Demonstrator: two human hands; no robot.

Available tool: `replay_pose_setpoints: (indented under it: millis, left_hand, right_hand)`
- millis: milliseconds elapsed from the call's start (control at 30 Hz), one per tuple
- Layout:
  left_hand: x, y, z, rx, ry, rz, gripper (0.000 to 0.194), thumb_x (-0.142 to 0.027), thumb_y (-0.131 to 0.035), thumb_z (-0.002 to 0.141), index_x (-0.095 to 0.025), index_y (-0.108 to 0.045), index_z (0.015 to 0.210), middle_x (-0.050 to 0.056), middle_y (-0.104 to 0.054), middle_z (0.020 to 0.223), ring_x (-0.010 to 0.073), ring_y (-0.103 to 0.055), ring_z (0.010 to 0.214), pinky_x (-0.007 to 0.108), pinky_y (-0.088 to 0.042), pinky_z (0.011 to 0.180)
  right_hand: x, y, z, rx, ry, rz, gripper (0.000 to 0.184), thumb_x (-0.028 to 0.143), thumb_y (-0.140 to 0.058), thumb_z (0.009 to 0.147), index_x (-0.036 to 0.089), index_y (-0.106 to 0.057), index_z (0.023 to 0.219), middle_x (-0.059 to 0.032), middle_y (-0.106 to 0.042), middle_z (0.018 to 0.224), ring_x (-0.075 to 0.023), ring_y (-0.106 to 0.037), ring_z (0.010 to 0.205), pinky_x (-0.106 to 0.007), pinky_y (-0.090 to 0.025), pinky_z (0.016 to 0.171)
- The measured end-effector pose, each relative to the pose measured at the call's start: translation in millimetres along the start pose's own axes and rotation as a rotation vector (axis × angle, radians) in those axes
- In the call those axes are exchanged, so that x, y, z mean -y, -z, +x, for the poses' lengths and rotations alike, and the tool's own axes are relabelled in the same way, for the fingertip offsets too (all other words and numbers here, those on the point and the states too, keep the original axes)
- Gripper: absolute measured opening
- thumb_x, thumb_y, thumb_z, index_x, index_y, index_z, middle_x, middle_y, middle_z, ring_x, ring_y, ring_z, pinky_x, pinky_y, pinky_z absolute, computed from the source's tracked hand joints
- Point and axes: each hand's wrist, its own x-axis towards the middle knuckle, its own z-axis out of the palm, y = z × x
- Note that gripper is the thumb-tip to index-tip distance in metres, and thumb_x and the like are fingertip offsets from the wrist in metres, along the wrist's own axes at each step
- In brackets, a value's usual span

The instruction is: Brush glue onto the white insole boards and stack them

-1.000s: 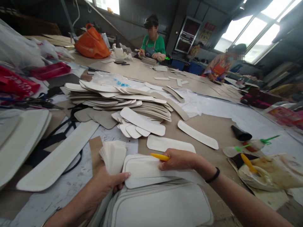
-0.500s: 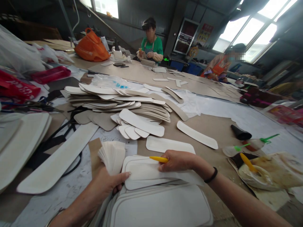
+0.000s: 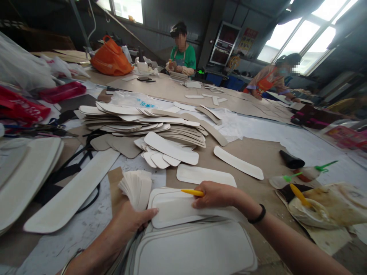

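My left hand (image 3: 129, 223) is closed around a fanned stack of small white cards (image 3: 137, 188), thumb resting on the edge of a white rounded panel (image 3: 174, 208). My right hand (image 3: 213, 194) presses down on that panel and pinches a yellow tool (image 3: 192, 192) that points left. The panel lies on a stack of larger white panels (image 3: 197, 250) at the near edge of the table.
A big pile of white and tan strips (image 3: 143, 122) fills the table's middle. A long white strip (image 3: 71, 194) lies at left. Glue bottles with green tips (image 3: 306, 175), a black cone (image 3: 291, 160) and a smeared glue bag (image 3: 321, 212) sit at right. Two people work at the far side.
The view has shifted slightly. My hands stay in nearly the same place, the right hand still pressing the panel with the yellow tool.
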Motion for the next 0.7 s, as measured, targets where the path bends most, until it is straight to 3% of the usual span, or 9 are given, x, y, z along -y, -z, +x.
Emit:
replay_pose_setpoints:
  millis: [167, 333, 533, 700]
  left_hand:
    - [3.9, 1.9, 2.6, -0.004, -0.008, -0.021, 0.035, -0.048, -0.072, 0.047, -0.019, -0.052, 0.049, -0.002, -0.051, 0.04, 0.0143, -0.044, 0.043, 0.027, -0.032, 0.048]
    - [12.1, 6.1, 10.4, -0.018, -0.004, -0.013, 0.038, -0.049, -0.074, 0.044, -0.02, -0.05, 0.043, -0.002, -0.052, 0.038, 0.0156, -0.044, 0.044, 0.027, -0.032, 0.049]
    - [7.9, 5.4, 10.1, -0.027, -0.006, 0.04, 0.034, -0.049, -0.071, 0.041, -0.021, -0.052, 0.037, -0.002, -0.052, 0.036, 0.0158, -0.043, 0.042, 0.028, -0.033, 0.047]
    - [8.0, 6.6, 11.0, -0.012, 0.006, 0.079, 0.035, -0.05, -0.073, 0.041, -0.023, -0.053, 0.033, -0.004, -0.048, 0.032, 0.0158, -0.043, 0.041, 0.029, -0.036, 0.048]
  right_hand:
    - [-23.7, 5.8, -27.7, -0.091, -0.015, -0.016, 0.02, 0.028, -0.061, 0.075, 0.018, -0.05, 0.062, 0.005, -0.047, 0.061, -0.0102, -0.043, 0.057, -0.022, -0.029, 0.052]
    - [-53.3, -1.0, -51.0, -0.292, -0.156, -0.064, 0.01, 0.022, -0.053, 0.083, 0.016, -0.058, 0.076, -0.0009, -0.058, 0.076, -0.0132, -0.05, 0.069, -0.023, -0.033, 0.061]
    - [-67.8, -18.0, -42.4, -0.392, -0.3, -0.112, 0.017, 0.024, -0.05, 0.085, 0.013, -0.062, 0.089, -0.0091, -0.066, 0.088, -0.0173, -0.055, 0.075, -0.025, -0.032, 0.06]
    - [-66.3, -16.1, -37.2, -0.386, -0.33, -0.123, 0.02, 0.027, -0.052, 0.082, 0.013, -0.065, 0.088, -0.0084, -0.067, 0.083, -0.0166, -0.056, 0.069, -0.025, -0.031, 0.055]
